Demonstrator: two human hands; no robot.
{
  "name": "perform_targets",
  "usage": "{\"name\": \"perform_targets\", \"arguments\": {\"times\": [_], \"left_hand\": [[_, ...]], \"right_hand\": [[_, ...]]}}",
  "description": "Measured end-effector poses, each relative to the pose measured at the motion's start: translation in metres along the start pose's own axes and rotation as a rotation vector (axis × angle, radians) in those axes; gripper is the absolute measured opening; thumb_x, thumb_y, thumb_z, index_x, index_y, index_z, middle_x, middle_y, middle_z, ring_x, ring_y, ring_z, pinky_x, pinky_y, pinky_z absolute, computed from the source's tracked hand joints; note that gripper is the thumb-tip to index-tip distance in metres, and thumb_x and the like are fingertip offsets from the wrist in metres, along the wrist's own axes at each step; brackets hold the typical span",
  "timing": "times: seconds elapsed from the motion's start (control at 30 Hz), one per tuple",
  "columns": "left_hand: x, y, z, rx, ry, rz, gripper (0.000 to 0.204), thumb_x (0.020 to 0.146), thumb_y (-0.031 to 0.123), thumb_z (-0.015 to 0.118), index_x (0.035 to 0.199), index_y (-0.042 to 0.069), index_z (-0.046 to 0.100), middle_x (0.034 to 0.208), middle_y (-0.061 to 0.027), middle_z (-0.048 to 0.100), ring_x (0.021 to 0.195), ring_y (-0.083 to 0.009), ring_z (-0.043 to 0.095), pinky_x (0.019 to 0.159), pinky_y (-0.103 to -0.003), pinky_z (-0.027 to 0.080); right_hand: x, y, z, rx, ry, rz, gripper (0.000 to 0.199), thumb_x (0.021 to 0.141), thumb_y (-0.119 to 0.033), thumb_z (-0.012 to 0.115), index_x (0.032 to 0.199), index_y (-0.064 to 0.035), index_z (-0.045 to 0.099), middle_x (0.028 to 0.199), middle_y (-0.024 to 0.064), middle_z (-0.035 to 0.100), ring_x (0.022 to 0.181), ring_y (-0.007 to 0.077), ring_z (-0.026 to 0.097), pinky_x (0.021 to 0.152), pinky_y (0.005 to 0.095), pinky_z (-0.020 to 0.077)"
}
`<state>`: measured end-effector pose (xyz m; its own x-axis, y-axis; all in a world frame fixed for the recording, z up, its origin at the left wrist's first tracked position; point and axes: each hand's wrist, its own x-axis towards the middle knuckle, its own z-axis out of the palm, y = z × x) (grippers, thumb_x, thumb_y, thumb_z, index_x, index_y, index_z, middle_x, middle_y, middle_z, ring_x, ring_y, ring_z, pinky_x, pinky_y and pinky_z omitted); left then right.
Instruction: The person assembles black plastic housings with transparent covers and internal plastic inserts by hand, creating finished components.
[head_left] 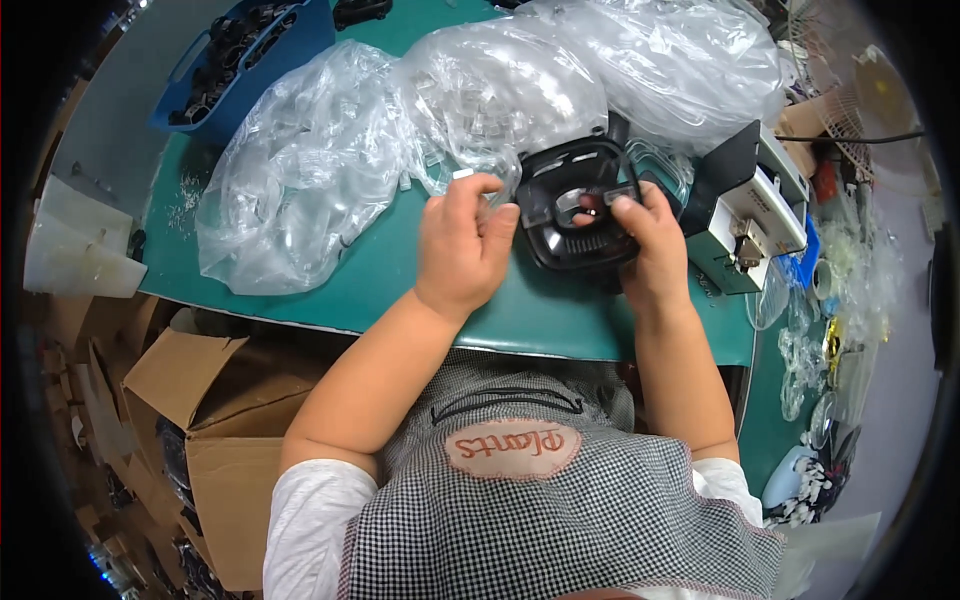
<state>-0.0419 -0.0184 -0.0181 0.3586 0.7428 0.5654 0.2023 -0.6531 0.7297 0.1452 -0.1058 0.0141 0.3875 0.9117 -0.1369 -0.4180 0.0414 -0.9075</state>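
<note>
My right hand (655,240) grips a black plastic housing (565,245) by its right side, thumb on top and a fingertip showing through the central opening. The housing is glossy, with rounded corners and slots along its far edge, and is tilted above the green table. Just left of it, my left hand (460,250) is closed, thumb and forefinger close together. Something clear shows near those fingers, but I cannot make out what it is. A small white piece (463,174) is at the forefinger's tip. Clear plastic bags (300,170) lie beyond the left hand.
A blue bin (325,40) of black parts stands at the far left. More clear bags (690,70) cover the table's back. A white and black metal device (750,215) stands right of my right hand. Below the green table (400,290), an open cardboard box (235,490) sits at left.
</note>
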Motion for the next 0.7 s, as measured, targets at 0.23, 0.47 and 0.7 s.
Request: {"name": "perform_targets", "arguments": {"times": [0.23,0.47,0.7], "left_hand": [[0.052,0.024,-0.004,-0.075,-0.006,0.226,0.018,0.085,0.010,0.057,0.102,0.003,0.055,0.080,-0.0062,0.058,0.067,-0.0238,0.052,0.066,-0.037,0.041],[0.086,0.031,0.052,0.111,-0.059,0.591,0.028,0.079,0.011,0.068,0.106,0.011,0.064,0.089,-0.0018,0.062,0.080,-0.0227,0.059,0.084,-0.039,0.040],[0.070,0.022,0.064,0.157,-0.109,0.568,0.024,0.074,0.016,0.077,0.098,0.016,0.073,0.092,0.0017,0.062,0.090,-0.0204,0.058,0.101,-0.040,0.034]], "right_hand": [[0.040,-0.002,-0.018,0.436,-0.062,-0.105,0.050,0.099,-0.048,0.050,0.113,-0.0007,0.059,0.094,0.0108,0.067,0.098,0.0286,0.066,0.093,0.0414,0.0527],[0.064,-0.012,-0.023,0.632,-0.096,-0.121,0.039,0.104,-0.033,0.039,0.109,-0.0005,0.061,0.101,0.0177,0.069,0.101,0.0302,0.066,0.093,0.0427,0.0517],[0.054,-0.004,-0.025,0.493,-0.022,-0.183,0.036,0.102,-0.030,0.040,0.113,-0.0004,0.057,0.099,0.0151,0.066,0.095,0.0287,0.068,0.085,0.0409,0.0560]]}}
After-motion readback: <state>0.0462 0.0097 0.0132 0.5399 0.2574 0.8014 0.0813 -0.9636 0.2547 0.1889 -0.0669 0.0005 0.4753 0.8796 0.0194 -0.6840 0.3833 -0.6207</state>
